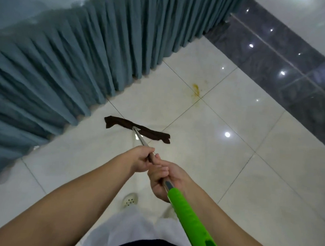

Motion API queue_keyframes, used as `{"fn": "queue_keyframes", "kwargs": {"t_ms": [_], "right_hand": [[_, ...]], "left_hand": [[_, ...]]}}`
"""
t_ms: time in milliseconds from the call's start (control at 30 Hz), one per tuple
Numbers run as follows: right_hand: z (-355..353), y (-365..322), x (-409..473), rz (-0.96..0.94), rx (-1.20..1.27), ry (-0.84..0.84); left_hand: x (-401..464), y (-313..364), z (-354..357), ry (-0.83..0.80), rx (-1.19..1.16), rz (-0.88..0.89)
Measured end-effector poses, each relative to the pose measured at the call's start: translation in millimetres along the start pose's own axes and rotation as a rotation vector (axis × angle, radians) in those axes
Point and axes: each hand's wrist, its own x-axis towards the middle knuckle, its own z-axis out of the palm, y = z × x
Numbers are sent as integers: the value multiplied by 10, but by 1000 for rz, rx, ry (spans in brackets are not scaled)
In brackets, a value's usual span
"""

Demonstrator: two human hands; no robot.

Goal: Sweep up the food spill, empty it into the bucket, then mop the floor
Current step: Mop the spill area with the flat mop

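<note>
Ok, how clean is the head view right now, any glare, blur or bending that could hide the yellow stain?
Head view: ceiling-light glare spots dot the glossy floor and the dark wall tiles, none over the yellow stain; wide-angle bending curves the table skirt; upper left corner is soft and hazy; mop head, left hand and right hand on the mop handle look sharp.

Beside the pleated teal curtain [71, 58], a dark brown mop cloth [120, 122] lies on glossy cream floor tiles [221, 173]; a yellow-orange stain [196, 89] lies beyond the cloth. The mop grip [190, 218] is bright green.
</note>
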Motion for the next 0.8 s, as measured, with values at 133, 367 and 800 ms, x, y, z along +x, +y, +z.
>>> {"fn": "queue_keyframes", "kwargs": {"t_ms": [133, 367, 800], "right_hand": [[-148, 242, 1, -60, 71, 18], [-614, 549, -137, -127, 187, -1], [-2102, 1282, -892, -383, 423, 114]], "left_hand": [[15, -168, -130, -12, 60, -12], [52, -634, -112, -19, 166, -23], [67, -2428, 483, -130, 470, -184]]}}
